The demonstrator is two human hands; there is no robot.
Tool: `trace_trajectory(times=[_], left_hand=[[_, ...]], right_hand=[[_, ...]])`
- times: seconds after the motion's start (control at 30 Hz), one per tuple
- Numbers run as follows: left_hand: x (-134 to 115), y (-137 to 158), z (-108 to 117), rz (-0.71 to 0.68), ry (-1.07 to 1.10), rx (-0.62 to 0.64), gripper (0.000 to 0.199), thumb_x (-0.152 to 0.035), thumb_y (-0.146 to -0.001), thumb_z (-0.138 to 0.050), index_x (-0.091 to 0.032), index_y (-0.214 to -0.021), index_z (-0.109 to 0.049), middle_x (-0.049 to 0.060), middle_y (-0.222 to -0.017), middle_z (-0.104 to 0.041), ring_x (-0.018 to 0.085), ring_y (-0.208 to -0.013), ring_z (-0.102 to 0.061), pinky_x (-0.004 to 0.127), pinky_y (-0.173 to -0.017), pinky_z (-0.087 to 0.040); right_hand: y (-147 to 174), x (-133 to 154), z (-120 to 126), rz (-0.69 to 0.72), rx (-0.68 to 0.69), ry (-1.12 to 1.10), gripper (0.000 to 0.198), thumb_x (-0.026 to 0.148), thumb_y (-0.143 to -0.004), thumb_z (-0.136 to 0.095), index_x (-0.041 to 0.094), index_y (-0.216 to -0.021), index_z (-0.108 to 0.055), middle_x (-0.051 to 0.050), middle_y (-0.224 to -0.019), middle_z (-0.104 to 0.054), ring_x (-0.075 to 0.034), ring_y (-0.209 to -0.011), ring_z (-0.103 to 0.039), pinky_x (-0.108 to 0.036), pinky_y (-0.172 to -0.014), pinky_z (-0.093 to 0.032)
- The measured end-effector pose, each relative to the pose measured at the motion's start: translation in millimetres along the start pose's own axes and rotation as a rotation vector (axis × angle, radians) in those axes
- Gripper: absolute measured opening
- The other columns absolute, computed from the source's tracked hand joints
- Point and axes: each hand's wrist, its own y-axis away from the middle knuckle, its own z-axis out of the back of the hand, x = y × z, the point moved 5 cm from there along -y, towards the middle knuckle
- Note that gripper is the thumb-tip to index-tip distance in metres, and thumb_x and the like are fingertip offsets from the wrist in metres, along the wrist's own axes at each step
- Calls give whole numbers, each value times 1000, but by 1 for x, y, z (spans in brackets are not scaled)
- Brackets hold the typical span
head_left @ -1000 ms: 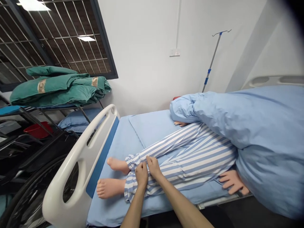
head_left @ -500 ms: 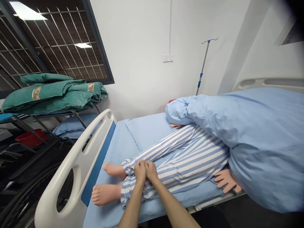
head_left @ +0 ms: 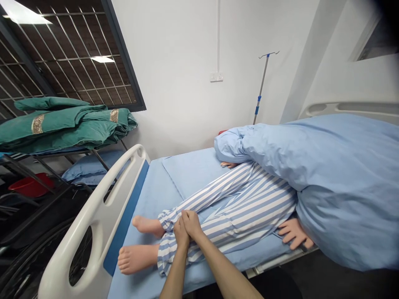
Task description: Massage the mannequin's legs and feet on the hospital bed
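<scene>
My left hand (head_left: 181, 233) and my right hand (head_left: 192, 223) are closed and pressed together, the right partly overlapping the left. No object shows in either; the undersides of their fingers are hidden. They appear above the lower legs of a manikin, in front of its blue-and-white striped trousers (head_left: 240, 220); whether they touch the cloth I cannot tell. The manikin's bare feet (head_left: 139, 258) point toward the foot end of the bed. A light-blue quilt (head_left: 327, 166) is folded back over its upper body, with one manikin hand (head_left: 295, 233) sticking out at the near edge.
A white footboard (head_left: 93, 216) with cut-out holes closes the bed's left end. Beyond it are a wheelchair wheel (head_left: 40, 253), a red basin (head_left: 33, 185) and a rack with green folded covers (head_left: 68, 122). A drip stand (head_left: 262, 89) rises behind the bed.
My right hand has shifted over my left, from side by side to overlapping. The view has turned slightly to the right. The manikin and quilt look the same.
</scene>
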Motion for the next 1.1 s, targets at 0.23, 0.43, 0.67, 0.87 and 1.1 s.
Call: trace_trajectory(times=[0.23, 0.43, 0.67, 0.87, 1.1], left_hand=[[-2, 0, -5, 45, 153, 93, 34, -41, -74, -37, -17, -59, -54, 3, -61, -60, 15, -62, -51, 27, -60, -38], [-20, -3, -5, 63, 191, 14, 31, -37, -72, -40, -17, -50, -49, 1, -52, -55, 14, -55, -48, 26, -55, -37], [-5, 7, -5, 55, 119, -113, 36, -44, -75, -35, -18, -58, -53, 2, -55, -57, 16, -57, -49, 27, -56, -37], [-6, 6, -9, 8, 37, -2, 31, -38, -76, -35, -18, -63, -55, 4, -62, -60, 15, -58, -50, 27, -58, -36], [-10, 8, -10, -9, 17, 8, 31, -39, -76, -34, -19, -62, -53, 4, -63, -60, 16, -61, -50, 28, -61, -36]], right_hand=[[2, -16, 3, 2, -32, 9, 44, 31, -88, -27, 15, -57, -55, -3, -56, -57, -11, -54, -48, -20, -52, -29], [0, -14, 6, -23, -41, -44, 48, 35, -88, -25, 15, -57, -55, -4, -56, -57, -11, -53, -47, -21, -51, -29], [-1, -21, -1, -51, -62, -77, 47, 36, -87, -27, 15, -52, -52, -1, -49, -52, -10, -48, -43, -20, -47, -27], [-5, 0, 16, 46, 12, 168, 44, 32, -86, -31, 15, -57, -58, -3, -55, -59, -11, -51, -47, -21, -50, -27], [7, -1, 32, 146, 100, 360, 42, 30, -88, -29, 18, -66, -62, -6, -67, -65, -13, -59, -54, -22, -55, -28]])
